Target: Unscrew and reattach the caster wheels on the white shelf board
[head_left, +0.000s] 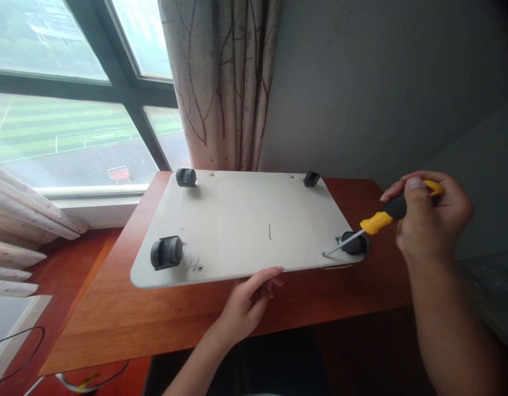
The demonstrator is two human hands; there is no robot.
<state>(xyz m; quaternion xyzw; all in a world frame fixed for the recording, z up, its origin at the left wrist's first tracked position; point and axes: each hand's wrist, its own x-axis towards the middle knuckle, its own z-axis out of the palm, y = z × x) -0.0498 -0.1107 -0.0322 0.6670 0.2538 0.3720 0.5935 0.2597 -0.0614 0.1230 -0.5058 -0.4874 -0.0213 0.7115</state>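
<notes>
My right hand (433, 220) is wrapped round the yellow and black handle of a screwdriver (377, 221). Its metal shaft slants down to the left, and the tip meets a screw spot (324, 254) near the front right corner of a white board (237, 220). My left hand (252, 300) grips the board's front edge near the middle, thumb on top and the other fingers partly hidden underneath. Black caster wheels stand at the corners: front left (166, 253), back left (186, 177), back right (312, 179) and front right (355, 243), this last partly behind the screwdriver shaft.
The board rests on a reddish-brown wooden table (114, 319). Behind it hang a patterned curtain (225, 82) and a grey wall (361, 82). A window (64, 132) is at the left. Cables (42, 335) lie low at the left, below the table's edge.
</notes>
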